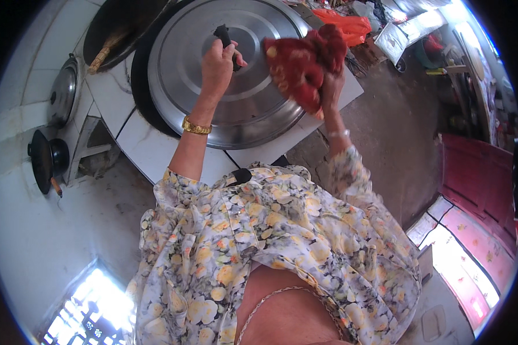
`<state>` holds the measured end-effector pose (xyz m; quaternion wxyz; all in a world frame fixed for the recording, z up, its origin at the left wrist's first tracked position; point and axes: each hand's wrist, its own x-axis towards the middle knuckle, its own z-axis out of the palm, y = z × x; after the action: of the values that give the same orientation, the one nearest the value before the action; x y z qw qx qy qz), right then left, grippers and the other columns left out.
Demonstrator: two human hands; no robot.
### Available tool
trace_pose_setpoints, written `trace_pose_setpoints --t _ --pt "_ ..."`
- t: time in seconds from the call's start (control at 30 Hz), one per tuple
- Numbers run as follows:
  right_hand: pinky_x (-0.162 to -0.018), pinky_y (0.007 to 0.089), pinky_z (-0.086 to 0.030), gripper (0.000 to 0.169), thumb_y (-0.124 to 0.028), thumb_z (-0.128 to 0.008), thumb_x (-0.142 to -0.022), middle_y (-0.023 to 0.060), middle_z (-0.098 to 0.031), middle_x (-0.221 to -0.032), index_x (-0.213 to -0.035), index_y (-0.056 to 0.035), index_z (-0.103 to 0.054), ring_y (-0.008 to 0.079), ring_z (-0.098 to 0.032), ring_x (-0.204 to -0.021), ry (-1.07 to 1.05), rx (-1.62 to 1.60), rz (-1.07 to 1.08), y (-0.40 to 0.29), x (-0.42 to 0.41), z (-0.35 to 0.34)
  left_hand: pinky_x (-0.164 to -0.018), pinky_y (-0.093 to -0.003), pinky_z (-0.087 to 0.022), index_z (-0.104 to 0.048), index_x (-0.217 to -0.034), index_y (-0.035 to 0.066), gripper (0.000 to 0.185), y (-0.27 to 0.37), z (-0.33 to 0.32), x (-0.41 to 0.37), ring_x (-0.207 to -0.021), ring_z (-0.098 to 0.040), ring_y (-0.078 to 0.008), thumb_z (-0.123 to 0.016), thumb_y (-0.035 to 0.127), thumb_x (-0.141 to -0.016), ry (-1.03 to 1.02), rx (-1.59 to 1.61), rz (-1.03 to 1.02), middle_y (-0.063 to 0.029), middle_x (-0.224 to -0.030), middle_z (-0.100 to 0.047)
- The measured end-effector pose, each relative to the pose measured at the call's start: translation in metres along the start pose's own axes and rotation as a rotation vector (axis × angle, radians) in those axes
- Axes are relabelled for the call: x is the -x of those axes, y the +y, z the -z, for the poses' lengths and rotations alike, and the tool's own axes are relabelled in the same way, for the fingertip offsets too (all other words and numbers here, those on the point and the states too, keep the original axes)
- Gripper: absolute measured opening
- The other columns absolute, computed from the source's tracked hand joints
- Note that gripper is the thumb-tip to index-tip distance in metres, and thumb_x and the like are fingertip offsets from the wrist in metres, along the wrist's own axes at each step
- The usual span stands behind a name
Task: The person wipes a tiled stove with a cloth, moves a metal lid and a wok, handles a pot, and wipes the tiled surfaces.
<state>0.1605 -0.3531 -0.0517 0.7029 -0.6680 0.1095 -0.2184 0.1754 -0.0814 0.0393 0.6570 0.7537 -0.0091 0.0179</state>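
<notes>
A large round metal lid (190, 60) lies over a wok set into the white-tiled stove top (155, 148). My left hand (218, 64) is closed around the black handle (223, 35) at the lid's middle. To the right, my right hand (332, 88) grips a dark red cloth (295, 69) with a pale pattern. The cloth is bunched at the top and hangs over the lid's right edge; whether it touches the metal I cannot tell. Folds of the cloth hide part of my right fingers.
At upper left a second wok (125, 26) holds a straw brush (105, 49). A smaller metal lid (62, 92) leans against the tiled wall, and a black pan (41, 161) is further down. An orange-red plastic bag (345, 26) lies beyond the cloth. Concrete floor (380, 142) stretches right toward a red wooden panel (475, 181).
</notes>
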Motion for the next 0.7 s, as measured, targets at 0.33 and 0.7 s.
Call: trace_pose_setpoints --t 0.33,0.7 --pt "-0.093 0.0425 -0.047 0.058 -0.014 -0.077 -0.075 0.0181 -0.057 -0.126 -0.127 -0.0048 -0.052 0.0394 -0.056 -0.115 0.034 0.572 0.338 -0.042 0.132 0.012 -0.060 -0.0296 -0.052 -0.055 -0.105 -0.002 0.018 0.016 -0.008 0.016 -0.060 -0.063 -0.0157 -0.043 0.011 -0.100 0.048 -0.230 -0.039 -0.0041 -0.064 -0.057" --pt "-0.084 0.0426 -0.051 0.059 -0.044 -0.075 -0.073 0.0129 -0.063 -0.114 -0.121 -0.0137 -0.058 0.0333 -0.062 -0.104 -0.213 0.995 0.520 -0.066 -0.063 -0.074 -0.054 -0.0352 -0.048 -0.053 -0.098 0.004 0.010 0.009 -0.020 0.020 -0.055 -0.062 -0.0219 -0.049 0.013 -0.097 0.099 -0.391 -0.250 -0.0060 -0.061 -0.059"
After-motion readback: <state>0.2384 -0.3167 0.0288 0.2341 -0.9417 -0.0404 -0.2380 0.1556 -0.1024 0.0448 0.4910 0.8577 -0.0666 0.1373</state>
